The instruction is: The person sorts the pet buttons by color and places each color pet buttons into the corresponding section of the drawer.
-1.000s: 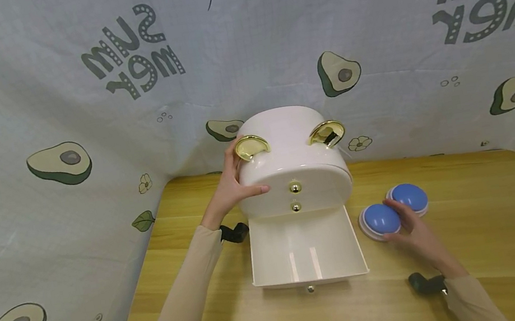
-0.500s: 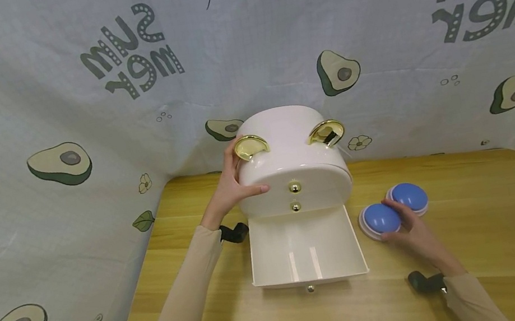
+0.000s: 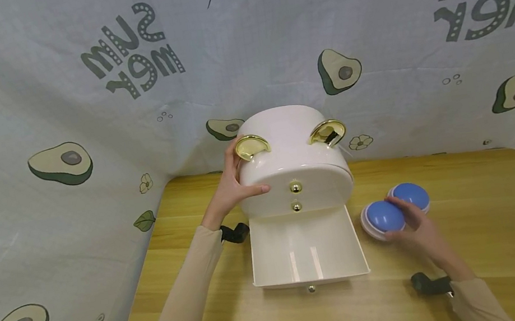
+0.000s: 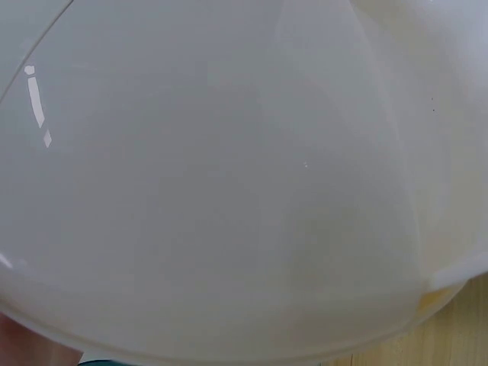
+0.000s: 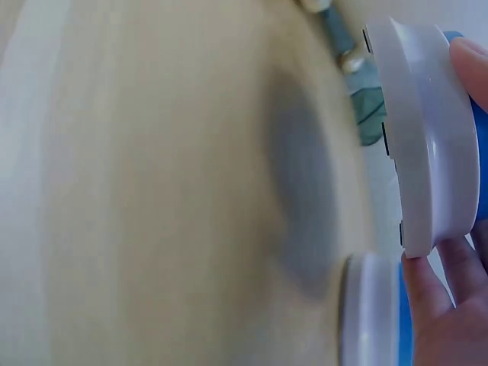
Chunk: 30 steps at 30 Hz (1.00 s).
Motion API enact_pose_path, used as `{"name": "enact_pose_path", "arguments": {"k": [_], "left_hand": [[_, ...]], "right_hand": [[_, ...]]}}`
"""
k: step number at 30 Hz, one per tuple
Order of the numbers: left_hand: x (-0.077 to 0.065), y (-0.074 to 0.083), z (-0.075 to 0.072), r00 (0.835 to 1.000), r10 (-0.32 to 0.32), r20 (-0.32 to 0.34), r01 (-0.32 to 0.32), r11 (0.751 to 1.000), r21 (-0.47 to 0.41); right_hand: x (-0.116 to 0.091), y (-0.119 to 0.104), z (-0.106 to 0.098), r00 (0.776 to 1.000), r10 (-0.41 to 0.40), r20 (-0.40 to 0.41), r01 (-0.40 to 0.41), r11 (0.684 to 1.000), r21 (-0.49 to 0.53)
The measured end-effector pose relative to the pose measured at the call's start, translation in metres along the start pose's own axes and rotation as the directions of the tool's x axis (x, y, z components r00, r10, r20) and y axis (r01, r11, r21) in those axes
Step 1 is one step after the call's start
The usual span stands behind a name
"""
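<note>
A glossy white storage box (image 3: 290,149) with gold ear-shaped handles stands near the back of the table; its lower drawer (image 3: 306,246) is pulled out toward me. My left hand (image 3: 229,191) grips the box's left side, thumb on the front and fingers behind, partly hidden. White plastic fills most of the left wrist view. My right hand (image 3: 425,234) holds a round push button (image 3: 385,216) with a blue dome and white base. In the right wrist view this button (image 5: 427,145) is tilted and raised off the table. A matching button (image 3: 412,196) sits just behind it.
The wooden table (image 3: 492,218) extends to the right of the buttons. A pale cloth (image 3: 261,57) printed with avocados hangs behind and to the left. Small gold knobs sit on the box front, and another knob (image 3: 312,289) is on the open drawer.
My right hand and the nearer blue button have shifted slightly to the right and up in the head view. The left hand, box and drawer stay as they were.
</note>
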<state>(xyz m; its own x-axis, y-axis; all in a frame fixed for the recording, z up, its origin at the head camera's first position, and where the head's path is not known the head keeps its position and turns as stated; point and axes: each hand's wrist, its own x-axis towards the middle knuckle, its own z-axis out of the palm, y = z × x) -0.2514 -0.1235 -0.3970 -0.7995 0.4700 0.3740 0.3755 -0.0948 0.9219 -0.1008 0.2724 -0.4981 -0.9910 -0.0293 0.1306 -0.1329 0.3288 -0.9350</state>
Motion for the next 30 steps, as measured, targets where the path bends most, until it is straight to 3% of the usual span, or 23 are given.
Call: {"name": "enact_pose_path", "arguments": {"k": [12, 21, 23, 30], "left_hand": [[0.001, 0.005, 0.002, 0.999, -0.040, -0.016, 0.041, 0.999, 0.036], [-0.003, 0.031, 0.006, 0.999, -0.043, -0.008, 0.043, 0.999, 0.026], [-0.003, 0.031, 0.006, 0.999, -0.043, -0.009, 0.043, 0.999, 0.023], [0.001, 0.005, 0.002, 0.999, -0.053, -0.013, 0.053, 0.998, 0.026]], "right_hand": [[-0.002, -0.047, 0.000, 0.996, -0.082, 0.024, 0.080, 0.994, 0.077], [-0.004, -0.080, 0.009, 0.994, -0.075, 0.085, 0.071, 0.996, 0.054], [-0.005, -0.086, 0.013, 0.992, -0.077, 0.100, 0.073, 0.996, 0.046], [-0.004, -0.097, 0.026, 0.986, -0.100, 0.133, 0.094, 0.994, 0.051]]}}
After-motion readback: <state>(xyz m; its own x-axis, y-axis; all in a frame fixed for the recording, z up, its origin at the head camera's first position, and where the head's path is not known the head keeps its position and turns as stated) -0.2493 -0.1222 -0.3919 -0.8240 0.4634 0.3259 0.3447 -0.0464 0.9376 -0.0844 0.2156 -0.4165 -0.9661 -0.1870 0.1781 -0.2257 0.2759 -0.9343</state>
